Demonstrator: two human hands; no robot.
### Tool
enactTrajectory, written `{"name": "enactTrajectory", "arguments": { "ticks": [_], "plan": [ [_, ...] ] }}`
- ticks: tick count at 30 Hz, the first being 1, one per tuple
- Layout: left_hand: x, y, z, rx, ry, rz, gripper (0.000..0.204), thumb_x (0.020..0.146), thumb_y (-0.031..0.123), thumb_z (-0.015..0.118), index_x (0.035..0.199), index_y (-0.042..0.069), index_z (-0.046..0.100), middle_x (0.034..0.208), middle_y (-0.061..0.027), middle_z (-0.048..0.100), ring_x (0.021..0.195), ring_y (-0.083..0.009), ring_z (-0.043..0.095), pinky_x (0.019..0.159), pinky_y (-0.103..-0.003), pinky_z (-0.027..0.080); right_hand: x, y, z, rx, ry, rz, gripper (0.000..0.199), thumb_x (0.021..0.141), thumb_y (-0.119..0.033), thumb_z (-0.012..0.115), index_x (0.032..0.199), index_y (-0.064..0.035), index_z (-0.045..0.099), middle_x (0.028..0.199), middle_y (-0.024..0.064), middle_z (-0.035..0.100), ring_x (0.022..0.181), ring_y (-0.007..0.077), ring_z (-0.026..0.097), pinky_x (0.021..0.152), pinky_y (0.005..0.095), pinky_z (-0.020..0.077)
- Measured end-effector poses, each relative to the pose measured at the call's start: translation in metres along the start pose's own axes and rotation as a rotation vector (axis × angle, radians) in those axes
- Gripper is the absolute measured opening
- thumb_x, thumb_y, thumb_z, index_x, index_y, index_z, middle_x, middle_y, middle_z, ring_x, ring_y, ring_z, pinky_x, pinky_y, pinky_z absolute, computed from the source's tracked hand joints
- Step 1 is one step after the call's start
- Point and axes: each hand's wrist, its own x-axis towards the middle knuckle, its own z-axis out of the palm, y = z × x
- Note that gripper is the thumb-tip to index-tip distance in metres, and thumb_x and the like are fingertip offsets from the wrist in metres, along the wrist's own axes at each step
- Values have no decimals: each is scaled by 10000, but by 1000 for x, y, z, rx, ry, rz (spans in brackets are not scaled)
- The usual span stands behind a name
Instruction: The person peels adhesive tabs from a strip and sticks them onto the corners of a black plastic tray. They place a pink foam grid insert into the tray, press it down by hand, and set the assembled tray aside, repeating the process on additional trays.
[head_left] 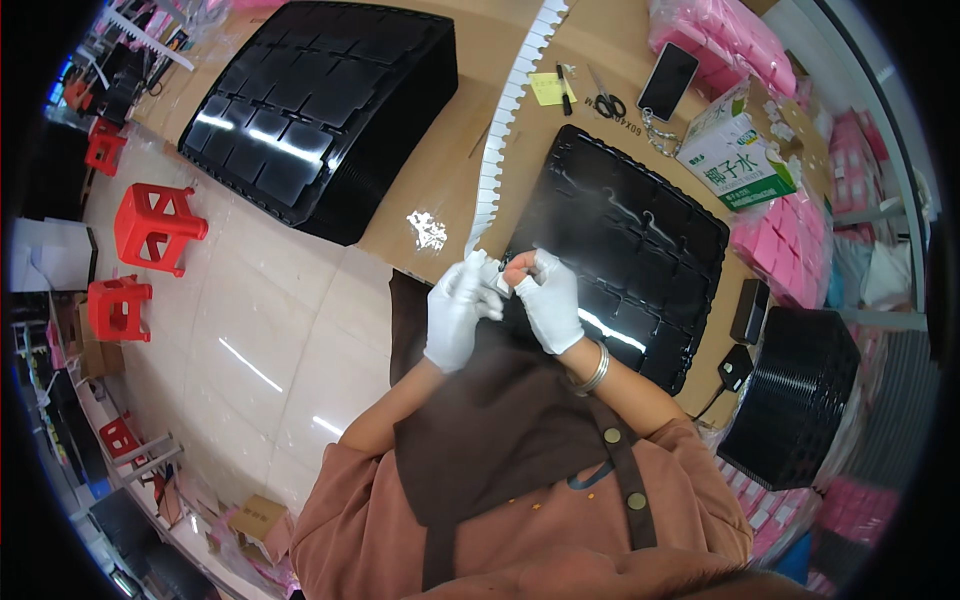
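A long white notched strip [492, 160] runs down the cardboard-covered table to my hands. My left hand [456, 312], in a white glove, is closed on its near end. Right beside it, my right hand [548, 302] wears a white glove with bare fingertips. Its thumb and finger are pinched together at a small white piece by the strip's end; what exactly they grip is too small to make out. Under and beyond the right hand lies a black compartmented plastic tray [640, 240], with a few thin, curved, hook-like shapes in its upper part.
A tall stack of black trays [310, 100] stands at the far left of the table. White scraps [427, 231] lie near the table edge. Scissors [606, 100], a phone [668, 80], a carton [735, 150] and pink bagged packs [780, 245] are toward the right. Red stools [158, 225] stand on the floor.
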Motion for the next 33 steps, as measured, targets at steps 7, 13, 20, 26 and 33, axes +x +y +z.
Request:
{"name": "enactTrajectory", "arguments": {
  "ticks": [7,13,20,26,33],
  "plan": [
    [28,4,10,-355,-25,-42,207,974,175,481,1115,32,532,918,-47,559,775,-109,562,640,-214,476,-9,-23,-28,-254,149,-560,124,704,31,662,725,-56,575,784,65,604,738,212,561,697,320,439],
    [37,7,-6,-324,-105,78,270,973,155,492,1188,-7,500,911,-39,546,709,-61,516,557,-165,422,11,-24,-144,-139,365,-315,47,830,-9,571,784,-22,572,745,48,620,699,110,577,683,246,458],
    [33,8,20,-49,25,117,303,956,154,527,1191,-37,526,935,-50,566,707,-63,524,612,-191,451,81,-45,-295,-330,910,-557,76,822,-35,571,757,-25,607,731,21,596,691,103,516,675,263,435],
    [34,16,31,-29,-18,98,330,945,165,543,1195,-48,515,961,-61,566,785,-134,574,761,-273,506,153,-149,-384,-756,1028,-399,170,819,-156,625,927,-43,690,796,111,686,680,179,616,663,303,477],
    [31,19,38,-33,14,93,339,935,169,558,1203,-35,525,975,-69,580,800,-146,592,731,-277,514,102,-115,-176,-852,178,-608,107,748,-99,649,846,-67,675,853,98,608,811,223,602,744,327,491]
  ]
}}
